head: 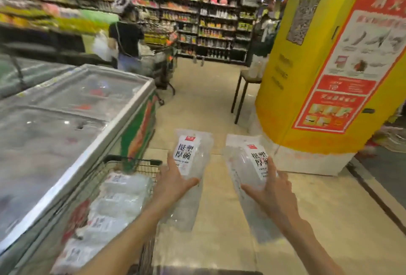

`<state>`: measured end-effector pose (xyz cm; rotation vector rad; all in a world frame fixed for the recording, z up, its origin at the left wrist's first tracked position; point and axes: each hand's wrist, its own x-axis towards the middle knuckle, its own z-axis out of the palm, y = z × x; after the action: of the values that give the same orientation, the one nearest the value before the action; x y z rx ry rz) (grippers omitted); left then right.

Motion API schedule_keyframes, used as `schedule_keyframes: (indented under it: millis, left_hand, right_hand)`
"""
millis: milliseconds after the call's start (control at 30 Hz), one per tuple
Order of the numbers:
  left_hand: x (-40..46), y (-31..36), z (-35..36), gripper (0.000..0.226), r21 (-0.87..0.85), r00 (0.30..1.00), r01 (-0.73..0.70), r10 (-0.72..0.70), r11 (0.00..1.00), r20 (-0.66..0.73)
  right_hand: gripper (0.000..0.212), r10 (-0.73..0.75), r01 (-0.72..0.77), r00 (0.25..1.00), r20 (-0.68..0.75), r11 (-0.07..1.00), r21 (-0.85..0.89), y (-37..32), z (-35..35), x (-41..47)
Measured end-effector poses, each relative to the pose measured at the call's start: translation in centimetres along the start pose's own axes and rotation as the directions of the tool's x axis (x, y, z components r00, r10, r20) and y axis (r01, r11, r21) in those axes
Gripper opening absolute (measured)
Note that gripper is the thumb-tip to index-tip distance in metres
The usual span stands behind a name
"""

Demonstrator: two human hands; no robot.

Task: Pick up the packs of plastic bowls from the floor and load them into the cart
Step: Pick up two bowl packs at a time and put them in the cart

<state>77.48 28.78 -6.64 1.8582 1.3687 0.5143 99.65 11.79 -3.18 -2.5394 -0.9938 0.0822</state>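
A supermarket aisle with a pale beige tiled floor runs from near to far. On the left stands a chest freezer with sliding glass lids and a green and orange side panel. On the right rises a wide yellow pillar bearing a red and white poster. Beside the pillar sits a small dark-legged table. Far off, stocked shelves line the back wall, blurred. A shopper in a dark top stands near them.
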Motion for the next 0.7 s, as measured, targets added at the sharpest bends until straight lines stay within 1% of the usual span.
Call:
schedule_keyframes:
  millis: [33,67,133,167,233,267,333,367,433,467,533,567,633,667,700]
  left_hand:
    - [0.6,-1.2,-1.0,0.139,-0.027,0.996,0.068,-0.070,0.997,-0.057]
    - [0.7,-1.1,-1.4,0.140,-0.031,0.996,0.076,-0.078,0.997,-0.048]
    - [1.1,-3.9,-4.4,0.136,-0.070,0.956,0.207,-0.217,0.976,-0.199]
    - [1.2,-3.7,-4.9,0.134,-0.079,0.952,0.212,-0.224,0.974,-0.208]
    - [1.2,-6.5,-7.7,0.133,-0.119,0.882,0.315,-0.336,0.942,-0.329]
    - [1.2,-6.8,-8.3,0.133,-0.142,0.875,0.313,-0.343,0.939,-0.342]
    - [1.9,-10.6,-10.3,0.137,-0.179,0.784,0.417,-0.452,0.891,-0.427]
    - [1.9,-10.8,-10.8,0.137,-0.194,0.773,0.434,-0.474,0.880,-0.422]
    - [2.2,-14.0,-12.6,0.131,-0.258,0.672,0.513,-0.570,0.819,-0.472]
    - [2.0,-14.1,-12.8,0.127,-0.270,0.664,0.515,-0.577,0.814,-0.475]
    - [1.9,-16.5,-14.2,0.122,-0.312,0.570,0.561,-0.631,0.767,-0.526]
    - [1.8,-16.7,-14.3,0.122,-0.325,0.573,0.549,-0.630,0.770,-0.524]
    - [1.6,-19.2,-14.9,0.124,-0.402,0.465,0.566,-0.681,0.720,-0.566]
    - [1.6,-19.2,-15.0,0.125,-0.410,0.463,0.557,-0.679,0.723,-0.570]
    - [1.7,-20.5,-15.0,0.126,-0.451,0.406,0.566,-0.709,0.690,-0.577]
  right_hand:
    - [0.122,-0.088,0.088,0.995,0.044,0.996,0.004,-1.7,1.1,2.1]
    - [0.122,-0.090,0.090,0.995,0.039,0.996,0.010,-1.8,0.8,2.7]
    - [0.120,-0.278,0.275,0.951,0.136,0.961,0.041,-7.2,4.3,6.4]
    - [0.119,-0.273,0.271,0.952,0.137,0.962,0.036,-7.8,3.9,6.6]
    - [0.119,-0.454,0.445,0.872,0.182,0.891,0.088,-13.1,7.9,9.1]
    - [0.119,-0.465,0.458,0.863,0.200,0.885,0.082,-13.9,7.8,9.3]
    - [0.119,-0.576,0.556,0.780,0.244,0.817,0.152,-18.7,11.8,11.0]
    - [0.120,-0.585,0.567,0.771,0.252,0.811,0.145,-19.4,11.7,10.9]
    - [0.120,-0.695,0.665,0.662,0.280,0.718,0.206,-24.3,15.1,11.6]
    - [0.120,-0.700,0.673,0.656,0.283,0.712,0.200,-24.8,15.2,11.5]
    - [0.121,-0.765,0.730,0.561,0.317,0.637,0.247,-29.3,18.2,11.6]
    - [0.121,-0.761,0.730,0.562,0.324,0.641,0.238,-29.7,18.2,11.4]
    - [0.122,-0.813,0.772,0.474,0.340,0.569,0.284,-33.8,21.4,11.5]
    - [0.122,-0.813,0.777,0.471,0.342,0.566,0.276,-34.1,21.4,11.4]
    - [0.122,-0.831,0.798,0.419,0.365,0.529,0.290,-36.0,23.0,11.4]
